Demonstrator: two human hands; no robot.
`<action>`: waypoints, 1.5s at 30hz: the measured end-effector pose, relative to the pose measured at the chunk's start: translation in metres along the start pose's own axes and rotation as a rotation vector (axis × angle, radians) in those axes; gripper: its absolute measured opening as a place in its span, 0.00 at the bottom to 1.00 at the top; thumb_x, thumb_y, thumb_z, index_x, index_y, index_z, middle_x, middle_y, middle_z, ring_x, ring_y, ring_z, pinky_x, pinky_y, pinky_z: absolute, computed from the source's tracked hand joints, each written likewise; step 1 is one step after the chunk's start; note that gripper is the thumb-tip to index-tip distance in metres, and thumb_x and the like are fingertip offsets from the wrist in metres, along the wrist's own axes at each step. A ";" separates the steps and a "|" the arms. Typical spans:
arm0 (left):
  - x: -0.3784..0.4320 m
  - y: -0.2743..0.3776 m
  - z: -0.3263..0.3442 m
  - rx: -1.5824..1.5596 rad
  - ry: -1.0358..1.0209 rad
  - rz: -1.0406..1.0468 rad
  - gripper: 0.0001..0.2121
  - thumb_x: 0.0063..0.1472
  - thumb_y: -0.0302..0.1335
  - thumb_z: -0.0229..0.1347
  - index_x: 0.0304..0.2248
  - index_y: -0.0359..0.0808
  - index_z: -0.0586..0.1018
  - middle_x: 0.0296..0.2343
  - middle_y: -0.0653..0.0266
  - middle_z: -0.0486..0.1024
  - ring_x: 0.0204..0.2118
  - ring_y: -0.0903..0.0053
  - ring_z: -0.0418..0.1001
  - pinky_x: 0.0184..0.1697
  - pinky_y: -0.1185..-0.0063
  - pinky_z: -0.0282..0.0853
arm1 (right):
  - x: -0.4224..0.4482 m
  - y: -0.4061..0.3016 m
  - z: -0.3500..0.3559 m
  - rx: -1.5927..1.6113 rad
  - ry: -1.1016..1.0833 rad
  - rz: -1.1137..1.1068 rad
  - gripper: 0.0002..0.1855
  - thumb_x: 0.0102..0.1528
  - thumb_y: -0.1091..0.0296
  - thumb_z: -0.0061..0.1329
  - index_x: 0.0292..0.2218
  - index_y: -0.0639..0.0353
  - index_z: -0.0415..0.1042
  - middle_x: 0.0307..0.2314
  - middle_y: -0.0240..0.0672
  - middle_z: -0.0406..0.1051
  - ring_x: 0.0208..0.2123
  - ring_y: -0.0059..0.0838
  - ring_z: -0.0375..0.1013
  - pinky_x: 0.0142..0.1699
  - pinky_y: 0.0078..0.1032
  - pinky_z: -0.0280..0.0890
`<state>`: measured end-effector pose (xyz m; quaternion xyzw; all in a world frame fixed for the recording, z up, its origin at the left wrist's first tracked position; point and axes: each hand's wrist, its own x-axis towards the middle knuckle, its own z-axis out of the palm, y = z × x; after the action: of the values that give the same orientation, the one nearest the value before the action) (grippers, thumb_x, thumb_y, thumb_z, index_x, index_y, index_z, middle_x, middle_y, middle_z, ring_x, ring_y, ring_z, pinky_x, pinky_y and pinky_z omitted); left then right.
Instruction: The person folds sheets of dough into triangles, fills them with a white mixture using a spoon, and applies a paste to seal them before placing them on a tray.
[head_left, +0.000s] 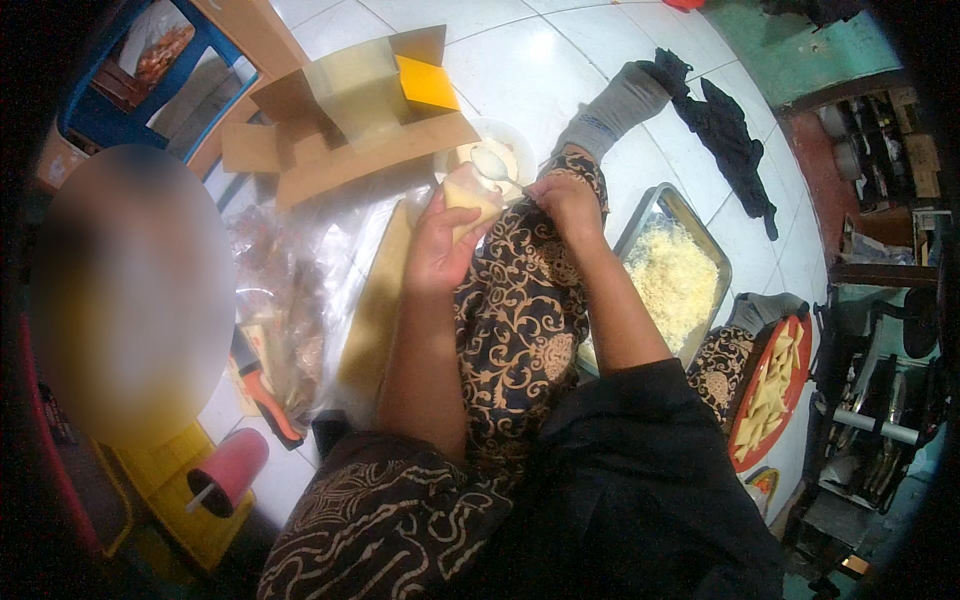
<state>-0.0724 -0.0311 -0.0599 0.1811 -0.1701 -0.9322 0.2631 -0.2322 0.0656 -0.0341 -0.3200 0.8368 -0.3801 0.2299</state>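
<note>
My left hand (442, 244) holds a pale, thin pastry wrapper (466, 196) folded into a cone-like pocket. My right hand (570, 206) grips the handle of a metal spoon (491, 163), whose bowl is over the pocket's open top. What the spoon carries is hard to make out. Just beyond both hands, a white bowl (523, 146) with a whitish, creamy content sits on the floor, partly hidden by the wrapper and spoon. Right of my right forearm lies a metal tray (721, 259) heaped with pale yellow shreds (671, 281).
An open cardboard box (375, 142) stands beyond my left hand, with clear plastic bags (285, 262) nearer. An orange-handled tool (274, 409) and a pink cup (232, 465) lie at lower left. Folded pastries (769, 397) fill a red plate (804, 375) at right. A black cloth (720, 135) lies on the tiles.
</note>
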 end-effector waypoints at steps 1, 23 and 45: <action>-0.001 0.000 0.001 0.020 0.007 -0.009 0.30 0.46 0.11 0.43 0.52 0.36 0.58 0.47 0.55 0.62 0.49 0.63 0.62 0.52 0.69 0.61 | -0.001 -0.003 0.000 -0.024 0.002 0.041 0.13 0.42 0.67 0.41 0.28 0.57 0.76 0.26 0.41 0.72 0.32 0.36 0.70 0.39 0.26 0.62; -0.001 0.001 0.004 -0.066 0.042 0.116 0.28 0.45 0.11 0.43 0.50 0.29 0.58 0.47 0.52 0.60 0.52 0.60 0.58 0.54 0.65 0.58 | -0.058 -0.037 -0.003 -0.485 0.250 -0.344 0.13 0.44 0.72 0.41 0.34 0.52 0.72 0.26 0.39 0.68 0.29 0.39 0.70 0.32 0.33 0.65; 0.001 -0.001 0.003 -0.049 0.143 0.174 0.28 0.45 0.10 0.43 0.50 0.32 0.59 0.45 0.55 0.62 0.50 0.64 0.61 0.54 0.70 0.59 | -0.058 -0.027 -0.001 -0.431 0.249 -0.283 0.13 0.45 0.72 0.40 0.33 0.49 0.72 0.27 0.37 0.68 0.30 0.39 0.70 0.33 0.32 0.64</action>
<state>-0.0752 -0.0302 -0.0577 0.2254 -0.1432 -0.8945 0.3586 -0.1834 0.0933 -0.0049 -0.4258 0.8672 -0.2583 -0.0033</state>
